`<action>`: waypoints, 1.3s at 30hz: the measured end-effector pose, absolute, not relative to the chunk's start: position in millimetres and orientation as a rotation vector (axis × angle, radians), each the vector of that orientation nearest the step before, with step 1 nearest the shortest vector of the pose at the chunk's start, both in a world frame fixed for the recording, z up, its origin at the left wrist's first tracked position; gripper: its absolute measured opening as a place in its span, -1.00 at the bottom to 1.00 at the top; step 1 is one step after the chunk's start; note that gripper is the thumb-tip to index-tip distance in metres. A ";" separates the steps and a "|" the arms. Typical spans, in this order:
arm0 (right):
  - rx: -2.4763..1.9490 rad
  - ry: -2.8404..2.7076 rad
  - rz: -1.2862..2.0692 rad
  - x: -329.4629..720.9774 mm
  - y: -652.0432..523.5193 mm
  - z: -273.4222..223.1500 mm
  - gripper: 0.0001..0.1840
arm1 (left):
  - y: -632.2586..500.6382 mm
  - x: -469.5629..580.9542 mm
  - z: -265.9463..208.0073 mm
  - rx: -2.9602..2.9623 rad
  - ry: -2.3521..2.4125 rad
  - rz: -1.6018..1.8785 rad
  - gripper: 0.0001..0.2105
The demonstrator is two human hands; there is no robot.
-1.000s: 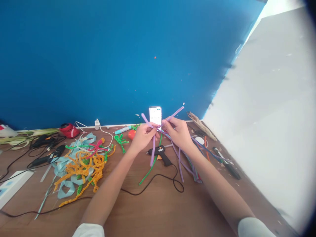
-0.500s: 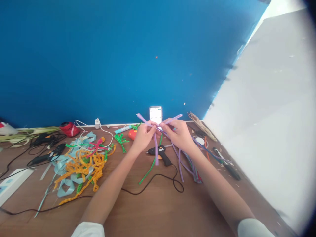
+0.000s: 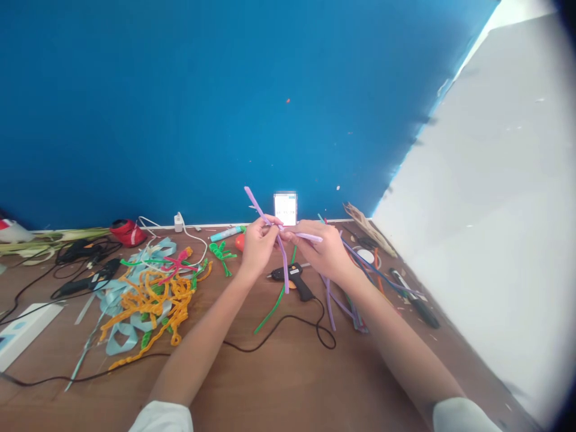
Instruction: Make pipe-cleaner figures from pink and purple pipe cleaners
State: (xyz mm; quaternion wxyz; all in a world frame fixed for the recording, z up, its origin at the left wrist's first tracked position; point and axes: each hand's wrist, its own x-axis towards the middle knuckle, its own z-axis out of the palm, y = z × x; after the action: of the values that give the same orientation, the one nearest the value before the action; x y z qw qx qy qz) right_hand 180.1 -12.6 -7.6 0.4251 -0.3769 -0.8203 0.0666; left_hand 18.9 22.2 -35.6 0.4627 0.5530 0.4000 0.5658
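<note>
Both hands meet above the table, closed on purple pipe cleaners point(image 3: 285, 264) that cross between the fingertips. My left hand point(image 3: 260, 243) pinches them near the crossing; one end points up and left, another hangs down. My right hand point(image 3: 324, 251) grips close beside it, and a short purple end sticks out to the right over its fingers. The exact crossing is partly hidden by the fingers. Below the hands lies a black glue gun point(image 3: 294, 277) on the table, beside a green pipe cleaner point(image 3: 270, 317). More purple pipe cleaners point(image 3: 329, 306) lie under my right forearm.
A lit phone point(image 3: 285, 210) leans on the blue wall. At left are tangled orange pipe cleaners point(image 3: 173, 297), light blue ribbon point(image 3: 123, 342), another glue gun point(image 3: 90, 281) and a white power strip point(image 3: 27, 333). A green twisted figure point(image 3: 221, 255), a marker point(image 3: 225, 233) and a cutter knife point(image 3: 420, 306) lie around.
The purple end at upper left now reaches higher and steeper. My right hand has turned over the crossing, and the right-hand end now points slightly downward instead of up.
</note>
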 end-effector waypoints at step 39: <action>-1.102 -2.054 0.364 190.2 2.4 -8.3 -0.81 | 26.9 30.4 -48.9 1.241 0.873 1.194 -0.84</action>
State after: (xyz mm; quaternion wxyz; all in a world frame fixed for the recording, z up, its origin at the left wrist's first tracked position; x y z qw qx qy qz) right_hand 190.2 2.4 -8.3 0.3812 -0.4318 -0.8049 0.1425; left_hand 30.4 26.9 -48.9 0.5691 0.5286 0.3718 0.5084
